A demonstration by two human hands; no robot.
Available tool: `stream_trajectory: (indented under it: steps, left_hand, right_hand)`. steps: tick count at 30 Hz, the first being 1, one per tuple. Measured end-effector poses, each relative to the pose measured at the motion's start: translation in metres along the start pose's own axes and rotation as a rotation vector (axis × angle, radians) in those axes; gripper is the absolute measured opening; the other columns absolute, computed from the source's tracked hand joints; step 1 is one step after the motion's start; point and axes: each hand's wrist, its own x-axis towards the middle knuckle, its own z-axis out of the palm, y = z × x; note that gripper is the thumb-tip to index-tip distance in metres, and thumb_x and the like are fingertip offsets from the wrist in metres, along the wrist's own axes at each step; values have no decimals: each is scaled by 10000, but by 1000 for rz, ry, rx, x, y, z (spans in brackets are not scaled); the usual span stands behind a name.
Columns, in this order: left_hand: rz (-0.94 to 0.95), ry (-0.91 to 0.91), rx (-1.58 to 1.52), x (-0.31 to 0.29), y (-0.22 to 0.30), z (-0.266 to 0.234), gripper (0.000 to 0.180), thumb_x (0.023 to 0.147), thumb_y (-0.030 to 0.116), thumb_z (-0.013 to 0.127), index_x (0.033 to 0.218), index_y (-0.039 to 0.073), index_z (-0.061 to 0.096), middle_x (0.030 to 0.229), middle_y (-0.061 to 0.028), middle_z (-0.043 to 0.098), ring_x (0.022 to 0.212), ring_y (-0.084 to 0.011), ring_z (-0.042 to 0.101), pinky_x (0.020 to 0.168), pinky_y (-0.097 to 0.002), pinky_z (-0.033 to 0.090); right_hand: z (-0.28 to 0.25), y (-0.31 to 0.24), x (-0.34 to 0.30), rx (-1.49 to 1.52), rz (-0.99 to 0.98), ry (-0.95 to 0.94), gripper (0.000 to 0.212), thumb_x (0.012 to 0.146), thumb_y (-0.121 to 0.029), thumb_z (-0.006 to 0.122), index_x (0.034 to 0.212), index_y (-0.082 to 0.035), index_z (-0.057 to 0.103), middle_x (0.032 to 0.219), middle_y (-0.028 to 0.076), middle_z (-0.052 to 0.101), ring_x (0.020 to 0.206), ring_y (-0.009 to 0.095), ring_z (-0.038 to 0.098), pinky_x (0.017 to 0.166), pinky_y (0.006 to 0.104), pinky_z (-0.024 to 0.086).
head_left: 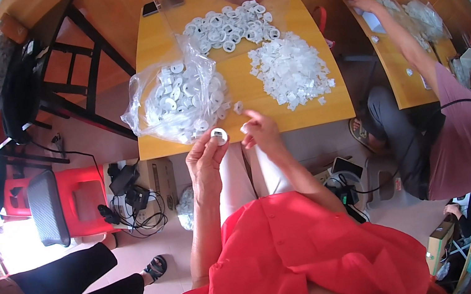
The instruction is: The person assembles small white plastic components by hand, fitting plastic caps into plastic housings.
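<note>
My left hand (203,160) pinches a round white plastic piece (219,136) with a dark middle, just off the table's near edge. Close beside it, my right hand (263,134) has its fingers bent around a small white piece (244,128), whose shape is mostly hidden. A single loose round part (238,107) lies on the yellow table (248,91) just beyond my right fingers. An open clear plastic bag (138,110) full of round white parts (173,95) lies at the left. To the right spreads a heap of small translucent white pieces (291,68).
At the table's back, round white pieces with dark middles (230,27) are piled by a clear plastic bin (154,0). A phone (150,9) lies behind. A co-worker (463,132) sits at another table to the right. A red chair (81,193) and a cable-topped carton (159,179) stand left.
</note>
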Motion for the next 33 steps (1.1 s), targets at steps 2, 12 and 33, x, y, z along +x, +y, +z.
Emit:
stream_trajectory:
  steps: [2, 12, 33]
  left_hand:
    - [-21, -19, 4, -3, 0, 8, 233, 883, 32, 556, 1102, -28, 605, 986, -105, 650, 888, -187, 647, 834, -309, 542]
    - [2, -53, 98, -18, -4, 27, 231, 898, 36, 527, 1104, -26, 612, 989, -93, 648, 891, -150, 635, 817, -270, 528]
    - [-152, -206, -75, -31, -7, 32, 189, 934, 109, 505, 1077, -3, 560, 1034, -98, 615, 944, -176, 624, 834, -284, 524]
  right_hand:
    - [-13, -6, -4, 16, -77, 62, 336, 826, -43, 584, 1154, 25, 553, 779, 56, 599, 577, 85, 564, 450, 202, 436]
    - [-15, -59, -65, 196, -209, 0, 136, 823, -13, 628, 958, -8, 614, 777, 39, 632, 654, 79, 598, 543, 190, 460]
    - [-17, -51, -71, 284, -233, -58, 86, 842, -8, 596, 926, 9, 584, 781, 65, 631, 637, 112, 625, 570, 231, 540]
